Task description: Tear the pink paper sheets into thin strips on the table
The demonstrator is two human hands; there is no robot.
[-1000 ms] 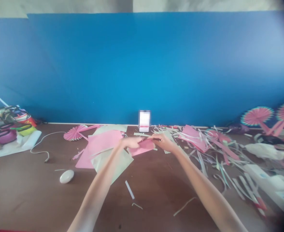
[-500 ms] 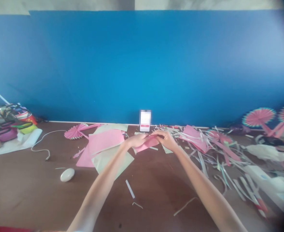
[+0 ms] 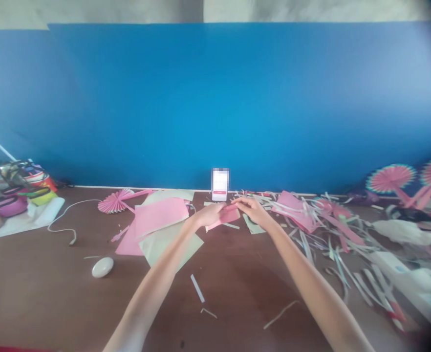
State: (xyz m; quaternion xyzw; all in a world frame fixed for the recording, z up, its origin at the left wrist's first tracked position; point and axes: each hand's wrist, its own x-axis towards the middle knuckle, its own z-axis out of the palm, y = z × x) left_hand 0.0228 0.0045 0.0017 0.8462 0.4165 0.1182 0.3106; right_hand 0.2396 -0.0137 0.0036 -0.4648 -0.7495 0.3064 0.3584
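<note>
Both my hands meet far out over the brown table (image 3: 47, 293) on one small pink paper piece (image 3: 226, 217). My left hand (image 3: 210, 214) pinches its left end and my right hand (image 3: 251, 209) grips its right end, fingers closed. The paper is tilted, its lower left corner near the table. Just left of my left hand lie flat pink sheets (image 3: 157, 217) on cream sheets (image 3: 171, 242).
A white phone (image 3: 220, 184) leans on the blue backdrop (image 3: 215, 98) behind my hands. Paper strips and scraps (image 3: 325, 234) litter the right side, with pink paper fans (image 3: 391, 178) far right. One pink fan (image 3: 115, 200), a white cable (image 3: 63, 220), a white oval object (image 3: 101, 267) and coloured containers (image 3: 21, 188) are on the left.
My hands have shifted a little farther away and to the right with the pink piece, which has been folded narrower between them.
</note>
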